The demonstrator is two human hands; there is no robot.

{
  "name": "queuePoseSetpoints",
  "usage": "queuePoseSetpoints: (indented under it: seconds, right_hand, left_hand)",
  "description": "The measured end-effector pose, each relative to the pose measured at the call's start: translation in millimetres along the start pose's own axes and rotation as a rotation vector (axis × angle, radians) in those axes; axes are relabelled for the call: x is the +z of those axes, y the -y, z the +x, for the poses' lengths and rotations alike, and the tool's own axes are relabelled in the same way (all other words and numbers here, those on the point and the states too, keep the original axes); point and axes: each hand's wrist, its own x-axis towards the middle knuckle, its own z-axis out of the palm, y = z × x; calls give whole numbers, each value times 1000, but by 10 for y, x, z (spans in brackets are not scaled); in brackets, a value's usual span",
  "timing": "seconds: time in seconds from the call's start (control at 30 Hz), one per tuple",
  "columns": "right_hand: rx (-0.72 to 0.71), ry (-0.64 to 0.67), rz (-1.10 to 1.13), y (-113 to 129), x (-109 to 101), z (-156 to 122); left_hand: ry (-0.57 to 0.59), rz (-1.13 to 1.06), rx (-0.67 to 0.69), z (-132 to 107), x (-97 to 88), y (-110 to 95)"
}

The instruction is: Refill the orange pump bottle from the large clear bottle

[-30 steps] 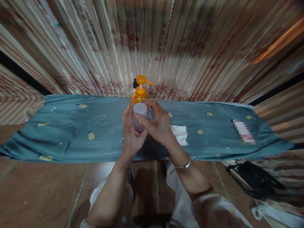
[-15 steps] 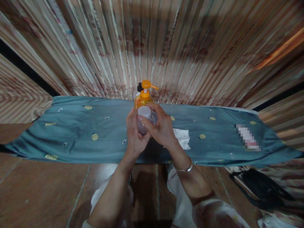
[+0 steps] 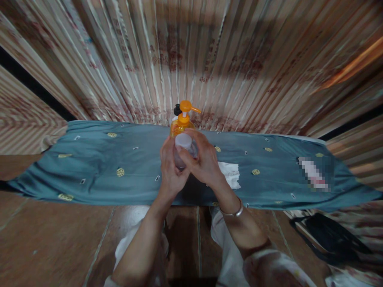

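My left hand (image 3: 169,171) and my right hand (image 3: 204,161) are both wrapped round a small clear bottle with a pale cap (image 3: 182,143), held upright above the teal cloth (image 3: 89,167). The right hand's fingers curl over the bottle's upper part near the cap; the left hand grips its body from the left. Right behind the bottle stands an orange pump bottle (image 3: 182,119), with a black cap (image 3: 177,108) showing beside its pump head. A silver bangle (image 3: 231,211) sits on my right wrist.
A crumpled white tissue (image 3: 229,173) lies on the cloth just right of my hands. A striped patterned curtain (image 3: 191,59) hangs behind. A black bag (image 3: 326,237) lies on the tiled floor at lower right. A blurred small item (image 3: 312,175) rests on the cloth's right part.
The view has shifted slightly, so hands and bottles sit a little lower and further right. Both hands keep the same grip on the small bottle.
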Motion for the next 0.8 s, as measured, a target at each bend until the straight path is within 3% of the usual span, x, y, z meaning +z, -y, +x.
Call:
queuePoseSetpoints:
  seconds: [0.23,0.47,0.67,0.8]
  right_hand:
    - [106,-59,6,16,9,3]
    - [32,-38,32,32,12,-4]
    - [107,-62,21,37,9,6]
    - [64,-35,28,40,-5,10]
  left_hand:
    - [11,10,-20,5,5,-20]
    - [5,-47,-11,7,-6,-12]
    - [28,-6,-10,22,-15,-28]
    - [3,-10,-17,18,-10,-25]
